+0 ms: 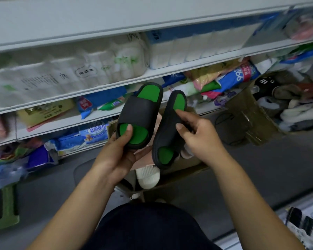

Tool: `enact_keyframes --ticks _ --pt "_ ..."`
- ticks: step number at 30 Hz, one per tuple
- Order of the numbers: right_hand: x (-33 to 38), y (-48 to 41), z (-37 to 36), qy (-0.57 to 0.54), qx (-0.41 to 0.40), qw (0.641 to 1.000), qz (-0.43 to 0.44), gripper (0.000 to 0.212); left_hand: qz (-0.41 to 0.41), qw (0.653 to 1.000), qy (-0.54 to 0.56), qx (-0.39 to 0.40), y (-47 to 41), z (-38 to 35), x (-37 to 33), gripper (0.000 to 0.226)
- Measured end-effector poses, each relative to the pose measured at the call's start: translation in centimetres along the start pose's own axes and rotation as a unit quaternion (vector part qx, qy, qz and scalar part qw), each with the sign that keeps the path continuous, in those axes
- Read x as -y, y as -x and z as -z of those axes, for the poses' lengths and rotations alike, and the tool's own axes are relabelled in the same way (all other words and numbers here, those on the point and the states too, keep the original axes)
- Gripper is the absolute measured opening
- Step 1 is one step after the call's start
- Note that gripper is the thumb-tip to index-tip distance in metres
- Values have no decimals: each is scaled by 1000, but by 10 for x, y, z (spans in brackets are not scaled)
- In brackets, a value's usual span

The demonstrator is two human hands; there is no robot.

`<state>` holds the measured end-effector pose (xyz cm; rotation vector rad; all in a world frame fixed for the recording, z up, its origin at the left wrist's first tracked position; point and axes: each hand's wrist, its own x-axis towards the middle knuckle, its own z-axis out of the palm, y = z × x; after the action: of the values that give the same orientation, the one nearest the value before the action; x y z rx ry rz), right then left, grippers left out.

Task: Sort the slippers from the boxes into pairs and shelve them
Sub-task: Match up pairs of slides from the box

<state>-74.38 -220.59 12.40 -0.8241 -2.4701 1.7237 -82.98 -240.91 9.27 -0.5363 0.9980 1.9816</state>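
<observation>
Toes toward the shelves point(170, 68), the flat slipper point(139, 112) sits heel-gripped in the left hand point(114, 156); the tilted slipper point(167, 130), strap clasped by the right hand point(197, 134), lies nearly parallel beside it above the cardboard box point(192, 167).

Held up side by side, apart: left slipper point(139, 112), black slide with green footbed, upper showing, toe end away; right slipper point(167, 130), matching, turned partly on edge. Below, open cardboard box point(188, 165) holding a white slipper point(148, 177); at right, second box point(249, 109) heaped with mixed slippers point(287, 105).
</observation>
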Motion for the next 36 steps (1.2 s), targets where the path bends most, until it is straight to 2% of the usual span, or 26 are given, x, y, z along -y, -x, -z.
enact_keyframes --ticks 4,10,15,21,27,31,36 --pt "26 23 13 -24 35 997 70 47 -64 997 45 0 46 -7 4 57" --pt "66 53 10 -28 72 982 174 56 -196 979 43 -25 116 -14 8 51" --pt "114 71 -9 -13 103 958 266 35 -295 954 49 -30 174 -10 -8 42" --pt "194 92 -46 25 115 917 381 26 -408 912 43 -26 229 7 -55 37" --pt "286 110 -103 67 50 854 513 23 -481 877 -14 -8 282 49 -139 36" --pt "346 122 -151 75 3 824 562 21 -529 847 -50 31 315 73 -208 39" --pt "406 122 -187 63 -84 797 595 22 -551 828 -86 67 337 81 -287 45"
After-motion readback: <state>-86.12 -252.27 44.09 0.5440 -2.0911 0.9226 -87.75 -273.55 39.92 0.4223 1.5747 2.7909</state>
